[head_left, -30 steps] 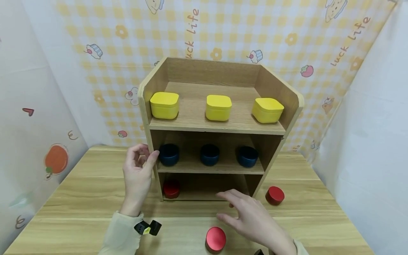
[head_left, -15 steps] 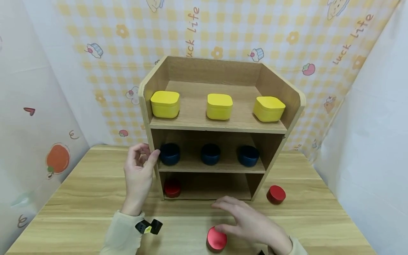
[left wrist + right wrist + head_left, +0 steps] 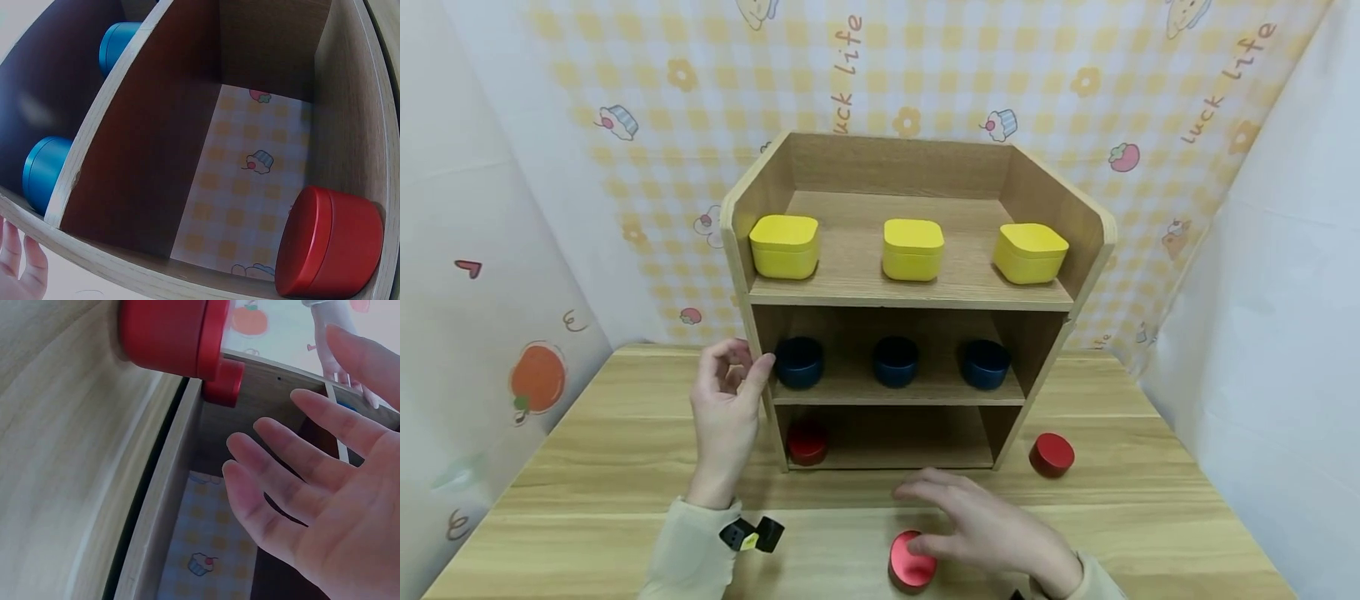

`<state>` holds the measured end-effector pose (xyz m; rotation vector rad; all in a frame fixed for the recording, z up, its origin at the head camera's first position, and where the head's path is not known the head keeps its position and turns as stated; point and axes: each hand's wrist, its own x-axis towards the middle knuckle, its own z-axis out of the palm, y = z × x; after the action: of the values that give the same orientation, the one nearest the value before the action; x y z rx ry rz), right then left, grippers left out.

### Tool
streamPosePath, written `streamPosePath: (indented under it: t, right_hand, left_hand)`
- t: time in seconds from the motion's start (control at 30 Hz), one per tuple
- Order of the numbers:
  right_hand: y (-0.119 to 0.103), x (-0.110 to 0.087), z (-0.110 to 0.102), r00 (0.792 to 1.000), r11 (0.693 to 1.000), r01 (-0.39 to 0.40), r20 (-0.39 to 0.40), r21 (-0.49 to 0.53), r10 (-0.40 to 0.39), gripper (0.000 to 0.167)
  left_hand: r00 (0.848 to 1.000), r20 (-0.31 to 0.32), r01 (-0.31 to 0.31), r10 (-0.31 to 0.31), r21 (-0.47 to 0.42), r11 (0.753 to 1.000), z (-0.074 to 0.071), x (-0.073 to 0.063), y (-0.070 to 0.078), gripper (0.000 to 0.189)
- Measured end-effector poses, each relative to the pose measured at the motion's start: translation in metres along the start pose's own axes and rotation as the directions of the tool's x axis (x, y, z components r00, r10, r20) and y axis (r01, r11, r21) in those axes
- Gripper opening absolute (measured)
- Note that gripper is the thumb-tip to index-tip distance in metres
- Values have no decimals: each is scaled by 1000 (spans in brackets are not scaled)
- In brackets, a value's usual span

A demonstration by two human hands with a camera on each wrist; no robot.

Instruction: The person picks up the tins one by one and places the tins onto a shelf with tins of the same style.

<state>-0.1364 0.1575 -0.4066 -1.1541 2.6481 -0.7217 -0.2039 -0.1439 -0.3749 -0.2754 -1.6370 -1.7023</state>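
At the left side of a small wooden shelf (image 3: 880, 292), my left hand (image 3: 726, 400) grips the side panel's edge, thumb at the front and fingers curled along the outer side. My right hand (image 3: 985, 529) hovers over a round red tin (image 3: 908, 571) on the table, and its thumb overlaps the lid in the head view. In the right wrist view its fingers (image 3: 294, 450) are spread, apart from the tin. Another red tin (image 3: 807, 443) stands on the bottom shelf at the left. A third red tin (image 3: 1052, 455) is on the table, right of the shelf.
Three yellow square tins (image 3: 913, 250) stand along the top level. On the middle level are three round blue tins (image 3: 895, 363). Behind the shelf hangs a yellow checked cloth (image 3: 925, 67). The wooden table (image 3: 587, 483) extends around the shelf's base.
My right hand has shifted down and slightly left, over the front red tin. My left hand stays at the shelf's side. The tins have kept their places.
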Motion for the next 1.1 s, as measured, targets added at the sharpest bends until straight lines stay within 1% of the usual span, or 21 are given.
streamPosePath:
  t: [0.1, 0.3, 0.43, 0.53, 0.67, 0.8, 0.9, 1.07, 1.1]
  right_hand:
    - [2, 2, 2, 1000, 1000, 12, 9, 14, -12, 49]
    - [7, 5, 6, 998, 998, 58, -24, 17, -57, 45]
    - [10, 4, 8, 998, 998, 57, -2, 37, -57, 47]
    - [12, 3, 9, 999, 996, 47, 15, 79, -48, 47]
    - [18, -1, 10, 999, 986, 12, 31, 165, -18, 48]
    - [24, -5, 13, 999, 959, -11, 41, 282, -1, 49]
    - [27, -7, 16, 999, 945, 1, 36, 328, -13, 50]
    - [31, -8, 23, 997, 947, 62, 26, 314, -74, 50]
    - [32, -8, 25, 996, 943, 71, 28, 325, -85, 50]
  left_hand:
    - [1000, 2, -7, 7, 2, 1000, -1, 0, 0, 29]
    - [1000, 1, -1, 1, 7, 1000, 0, 0, -2, 29]
    - [1000, 1, -3, 3, 7, 1000, 0, 0, -4, 29]
    - [1000, -1, -19, 19, -2, 1000, 0, 1, -5, 29]
    - [999, -2, -39, 39, -29, 999, 1, 2, -6, 29]
    - [999, 2, -42, 42, -55, 998, 1, 3, -6, 29]
    - [999, 3, -40, 41, -70, 997, 1, 3, -5, 29]
    - [999, 2, -42, 42, -60, 997, 1, 2, -5, 28]
    - [999, 2, -42, 43, -56, 998, 1, 2, -5, 28]
